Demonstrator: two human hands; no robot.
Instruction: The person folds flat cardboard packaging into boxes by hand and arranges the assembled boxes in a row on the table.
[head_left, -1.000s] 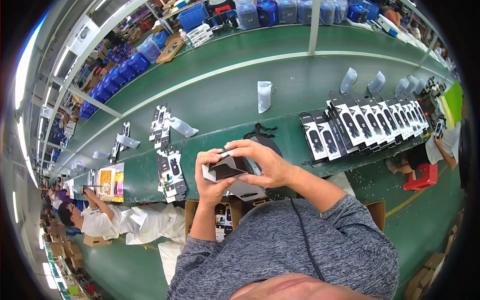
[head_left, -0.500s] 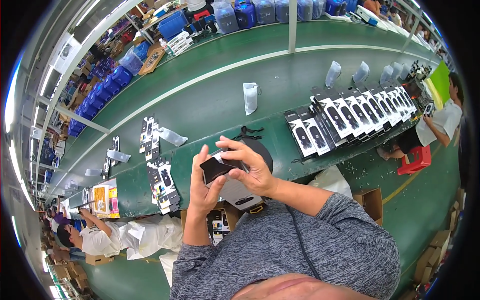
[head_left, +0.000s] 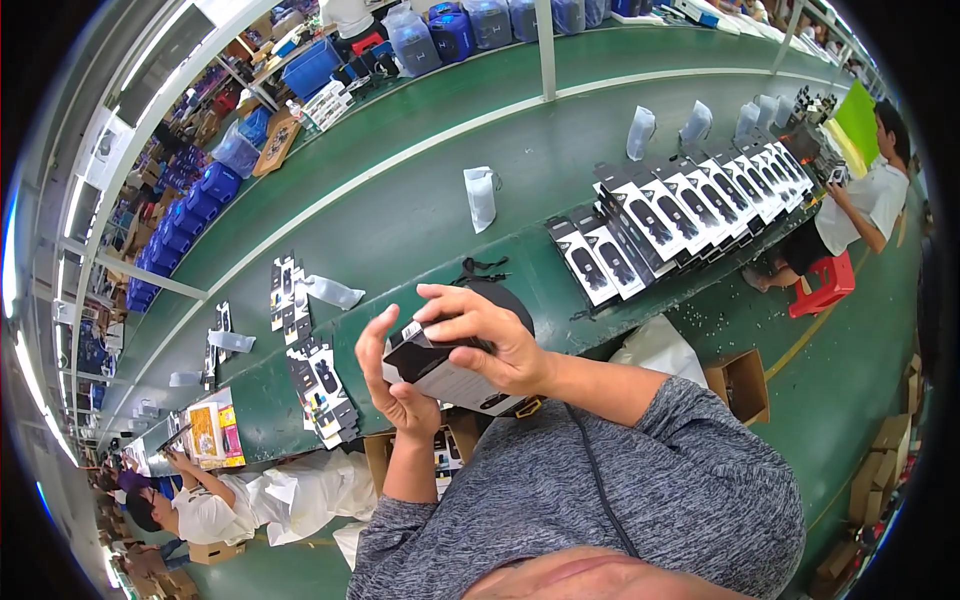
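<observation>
A white carton with a black end [head_left: 452,384] is held up in front of my chest, over the bench's near edge. My right hand [head_left: 500,345] grips it, thumb on the near side and fingers over the top. My left hand [head_left: 392,385] is at the carton's left end, fingers spread and thumb by its lower edge; I cannot tell how firmly it touches. Behind my right hand a dark rounded thing [head_left: 508,298] is partly hidden, with a black cord [head_left: 482,270] beside it on the green bench [head_left: 400,285].
Rows of standing black-and-white cartons [head_left: 660,220] fill the bench to the right. Flat printed cartons [head_left: 322,385] lie to the left. A wrapped pouch [head_left: 480,198] lies on the belt ahead. Co-workers sit at both sides, one by a red stool [head_left: 822,285]. An open brown box [head_left: 740,385] stands right.
The carton has tilted, showing more of its white side. My left hand has opened away from it, its thumb lower. The whole view has shifted slightly.
</observation>
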